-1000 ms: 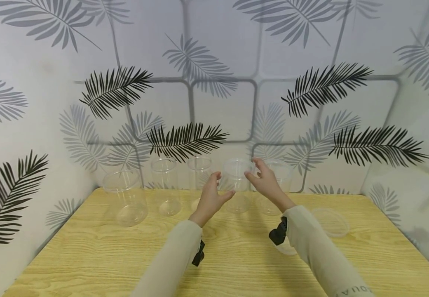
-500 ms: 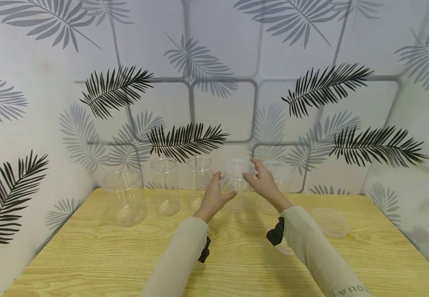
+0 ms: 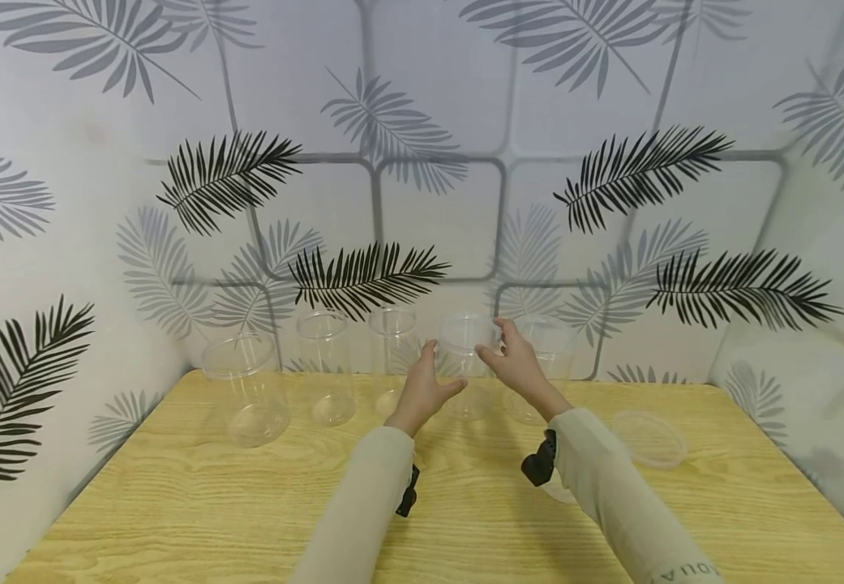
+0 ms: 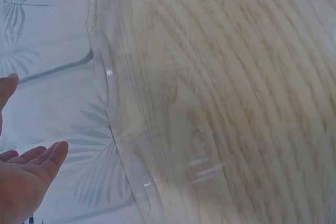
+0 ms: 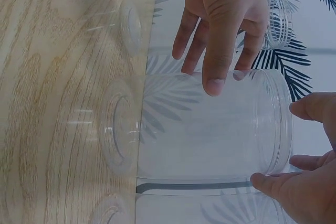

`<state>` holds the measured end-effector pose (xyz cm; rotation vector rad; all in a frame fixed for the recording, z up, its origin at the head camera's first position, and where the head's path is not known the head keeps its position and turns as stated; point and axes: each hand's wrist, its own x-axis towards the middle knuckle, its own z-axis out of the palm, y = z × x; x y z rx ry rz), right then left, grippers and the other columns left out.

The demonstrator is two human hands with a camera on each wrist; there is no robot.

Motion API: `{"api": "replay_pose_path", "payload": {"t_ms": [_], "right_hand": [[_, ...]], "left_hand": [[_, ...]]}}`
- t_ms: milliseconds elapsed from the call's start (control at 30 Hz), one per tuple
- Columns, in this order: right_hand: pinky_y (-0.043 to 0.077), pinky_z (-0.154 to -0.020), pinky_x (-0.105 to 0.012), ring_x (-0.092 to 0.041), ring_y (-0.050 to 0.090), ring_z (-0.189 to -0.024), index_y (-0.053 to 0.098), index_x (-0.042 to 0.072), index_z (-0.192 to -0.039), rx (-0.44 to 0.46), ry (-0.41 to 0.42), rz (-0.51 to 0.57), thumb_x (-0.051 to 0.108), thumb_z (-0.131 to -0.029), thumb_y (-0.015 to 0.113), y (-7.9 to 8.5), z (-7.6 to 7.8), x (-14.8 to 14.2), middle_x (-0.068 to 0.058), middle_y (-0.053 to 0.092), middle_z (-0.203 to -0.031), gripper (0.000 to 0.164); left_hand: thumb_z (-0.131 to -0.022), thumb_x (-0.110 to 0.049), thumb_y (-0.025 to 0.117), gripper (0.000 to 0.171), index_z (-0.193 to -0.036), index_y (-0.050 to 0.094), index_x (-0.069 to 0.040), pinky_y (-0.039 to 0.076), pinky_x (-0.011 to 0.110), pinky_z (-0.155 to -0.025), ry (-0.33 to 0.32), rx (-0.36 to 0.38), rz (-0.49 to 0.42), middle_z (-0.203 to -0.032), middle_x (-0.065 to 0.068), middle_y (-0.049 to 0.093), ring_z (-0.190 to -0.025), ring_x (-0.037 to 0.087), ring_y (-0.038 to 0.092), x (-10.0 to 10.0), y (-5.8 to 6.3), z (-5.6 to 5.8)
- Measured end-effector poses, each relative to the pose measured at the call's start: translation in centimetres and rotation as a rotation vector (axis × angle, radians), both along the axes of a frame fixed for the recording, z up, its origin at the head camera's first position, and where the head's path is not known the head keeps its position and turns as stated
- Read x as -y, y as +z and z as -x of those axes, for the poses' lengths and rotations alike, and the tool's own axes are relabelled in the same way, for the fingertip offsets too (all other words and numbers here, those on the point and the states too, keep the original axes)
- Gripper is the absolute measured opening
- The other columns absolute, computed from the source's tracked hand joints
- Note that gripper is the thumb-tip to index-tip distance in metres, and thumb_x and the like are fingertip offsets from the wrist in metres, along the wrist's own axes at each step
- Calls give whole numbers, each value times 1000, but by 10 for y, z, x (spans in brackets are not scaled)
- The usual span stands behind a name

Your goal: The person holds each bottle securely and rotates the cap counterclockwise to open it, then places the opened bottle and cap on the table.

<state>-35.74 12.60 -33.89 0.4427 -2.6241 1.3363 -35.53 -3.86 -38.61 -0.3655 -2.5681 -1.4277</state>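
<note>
Watching this from my end, the jar [image 5: 215,129] is what matters: clear, upright on the table [image 3: 246,503], sitting between both hands. Long axis is straight up and down, rim on top. It's got a thick rim, and I can't tell for sure if that's a lid.

The relation I'd go by: from the left hand [image 3: 419,391] the jar lies at about 2 o'clock, from the right hand [image 3: 520,365] at about 9. Neither looks clearly nearer, but they're at different heights: right up by the rim, left lower by the wall. Left fingers are spread, thumb apart, tips at the jar's edge. Right fingers are spread too, thumb and fingers either side of the rim. Real contact? Can't tell through all that clear plastic.

Outward from the jar: a thin jar [image 3: 392,361] at 9 o'clock, partly behind the left hand, another thin jar [image 3: 324,369] past it, then a fat jar [image 3: 242,393]. One more, the end jar [image 3: 544,377], is at 3, partly behind the right hand. A loose lid [image 3: 648,438] lies flat at 4. Leaf-print wall [image 3: 436,219] at 12.
</note>
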Motion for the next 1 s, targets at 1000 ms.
{"api": "replay_pose_path", "payload": {"t_ms": [1000], "right_hand": [[40,-99,-50,-43,39,-120,29,-6,-135,-131,-12,77,19,-86,64,-1,-11,3,-28,31,-136,65]], "left_hand": [[-77,-40,71,95,-143,13,-4,36,47,-104,12,-39,-10,-142,24,29,-130,35,34,-2,-2,-8]]}}
